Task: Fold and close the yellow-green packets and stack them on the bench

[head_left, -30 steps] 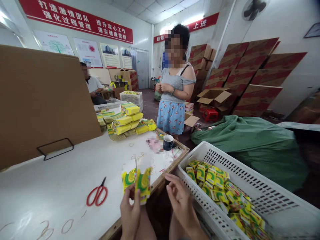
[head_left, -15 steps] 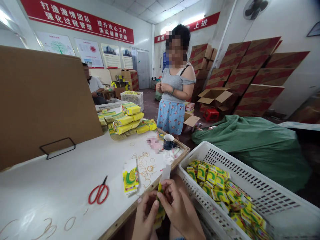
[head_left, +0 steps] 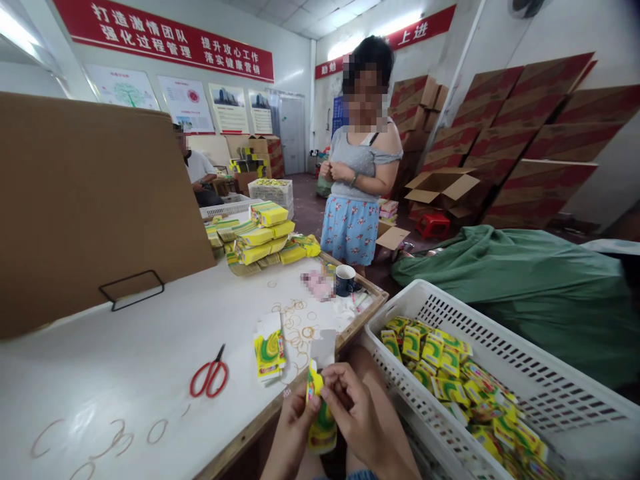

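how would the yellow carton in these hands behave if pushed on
The yellow carton is probably light, since fingertips of the left hand and right hand seem to manage it. Its pale flap stands up unsupported, suggesting fairly stiff card, though so thin that it would likely crease.

Under my fingers [head_left: 337, 407] the yellow-and-green printed thin-card carton [head_left: 323, 430] looks smooth with a slight sheen, while its pale, unprinted upright paper flap [head_left: 324, 345] is matt. The white flat tabletop [head_left: 150, 353] before me is smooth and glossy enough to throw back the light, edged by a brown bare-wood strip [head_left: 250, 430] that looks worn and rough, and on it lie red-handled scissors [head_left: 214, 368] with shiny plastic-looking loops and dark metal blades. Beside me the white slotted rectangular crate [head_left: 480, 340] is smooth plastic, the dark-green bulky sack [head_left: 500, 270] creased woven-looking fabric, and the brown upright panel [head_left: 100, 213] matt cardboard.
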Motion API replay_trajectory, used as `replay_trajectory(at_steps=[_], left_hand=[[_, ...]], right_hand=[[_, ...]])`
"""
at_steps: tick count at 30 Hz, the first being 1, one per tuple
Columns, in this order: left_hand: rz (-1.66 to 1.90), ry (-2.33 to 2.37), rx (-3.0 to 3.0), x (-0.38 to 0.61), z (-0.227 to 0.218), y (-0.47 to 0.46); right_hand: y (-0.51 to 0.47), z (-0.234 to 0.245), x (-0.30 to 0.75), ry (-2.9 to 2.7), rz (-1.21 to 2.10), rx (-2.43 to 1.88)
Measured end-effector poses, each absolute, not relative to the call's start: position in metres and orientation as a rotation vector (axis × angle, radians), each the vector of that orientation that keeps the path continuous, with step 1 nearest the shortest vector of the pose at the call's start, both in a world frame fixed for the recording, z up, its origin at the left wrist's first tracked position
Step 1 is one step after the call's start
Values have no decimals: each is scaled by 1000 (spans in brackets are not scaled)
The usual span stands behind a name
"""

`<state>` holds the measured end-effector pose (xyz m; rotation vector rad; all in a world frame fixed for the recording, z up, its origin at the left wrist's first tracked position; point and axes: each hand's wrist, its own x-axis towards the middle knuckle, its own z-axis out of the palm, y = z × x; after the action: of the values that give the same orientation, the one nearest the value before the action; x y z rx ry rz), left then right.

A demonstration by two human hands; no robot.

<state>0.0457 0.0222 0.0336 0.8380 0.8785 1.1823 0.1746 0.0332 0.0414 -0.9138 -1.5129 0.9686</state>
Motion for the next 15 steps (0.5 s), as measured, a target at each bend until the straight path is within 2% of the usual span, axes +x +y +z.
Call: replay_trajectory(at_steps=[6, 11, 15], left_hand=[[1314, 1011, 738, 43, 28, 24], [1357, 1083, 735, 44, 22, 24], [1353, 1126, 827, 46, 25, 24]], right_hand=[[34, 44, 175, -1399, 714, -1043], [43, 32, 175, -1457, 967, -1064], [43, 28, 175, -1418, 929, -1097]])
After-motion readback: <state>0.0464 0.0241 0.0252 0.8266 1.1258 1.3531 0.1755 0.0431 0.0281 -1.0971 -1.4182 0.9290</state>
